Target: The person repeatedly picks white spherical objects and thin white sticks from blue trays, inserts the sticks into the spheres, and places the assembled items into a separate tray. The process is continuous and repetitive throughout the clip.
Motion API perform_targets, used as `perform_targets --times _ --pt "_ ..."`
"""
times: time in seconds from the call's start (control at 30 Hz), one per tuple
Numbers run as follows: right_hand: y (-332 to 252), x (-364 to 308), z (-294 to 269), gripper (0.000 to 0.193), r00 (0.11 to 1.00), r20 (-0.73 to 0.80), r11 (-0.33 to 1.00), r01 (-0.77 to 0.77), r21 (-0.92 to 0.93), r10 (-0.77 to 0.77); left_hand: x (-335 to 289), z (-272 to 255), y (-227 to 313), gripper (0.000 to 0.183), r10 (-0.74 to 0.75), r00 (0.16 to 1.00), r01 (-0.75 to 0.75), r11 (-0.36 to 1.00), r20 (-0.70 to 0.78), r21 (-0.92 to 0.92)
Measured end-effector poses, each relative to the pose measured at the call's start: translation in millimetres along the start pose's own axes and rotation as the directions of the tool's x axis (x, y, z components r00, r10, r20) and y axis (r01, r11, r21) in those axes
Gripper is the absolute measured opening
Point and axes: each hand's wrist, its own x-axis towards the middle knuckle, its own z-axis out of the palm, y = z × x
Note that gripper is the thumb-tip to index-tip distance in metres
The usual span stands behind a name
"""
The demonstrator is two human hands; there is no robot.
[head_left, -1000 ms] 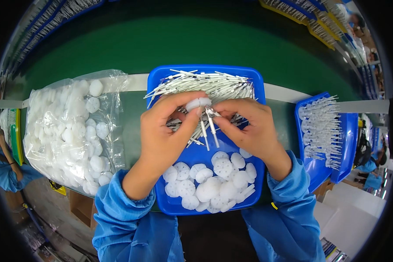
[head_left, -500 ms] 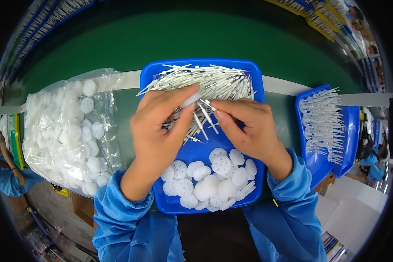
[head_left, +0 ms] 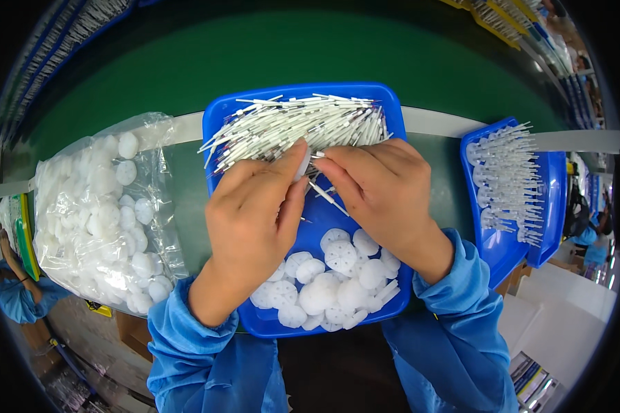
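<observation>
My left hand [head_left: 251,210] is closed, pinching a translucent white disc [head_left: 303,165] edge-on between thumb and forefinger. Against the disc's right face, my right hand [head_left: 389,196] pinches a thin white rod [head_left: 319,155]; its tip meets the disc, though the fingers cover most of it. Another white rod [head_left: 329,197] slants down below the fingertips, and what supports it is hidden. Both hands are over a blue tray [head_left: 303,88]. A heap of thin white rods [head_left: 310,122] fills its far part, and loose white perforated discs [head_left: 334,292] are piled in its near part.
Left of the tray lies a clear plastic bag [head_left: 103,220] full of white discs. On the right, a blue tray [head_left: 492,244] holds rows of discs with rods attached. A green surface [head_left: 275,48] stretches beyond. At far left a person's arm [head_left: 21,282] shows.
My right hand has moved closer to the disc, bringing the rod's tip against it. The view has shifted slightly, so the tray appears a little further left.
</observation>
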Motion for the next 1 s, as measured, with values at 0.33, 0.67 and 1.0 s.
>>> perform_targets --times 0.33,0.67,1.0 --pt "6 1 5 0.017 0.997 -0.005 0.968 -0.079 0.240 0.083 3 1 -4 0.046 -0.315 0.947 0.315 0.862 0.068 -0.396" --pt "2 0 -8 0.032 0.926 0.266 0.688 -0.378 0.620 0.269 3 -4 -8 0.052 0.069 0.995 -0.079 0.986 -0.074 -0.144" --pt "-1 -4 -5 0.028 0.919 0.307 0.597 -0.393 0.700 0.246 0 0 -5 0.050 0.161 0.980 -0.173 0.979 -0.116 -0.107"
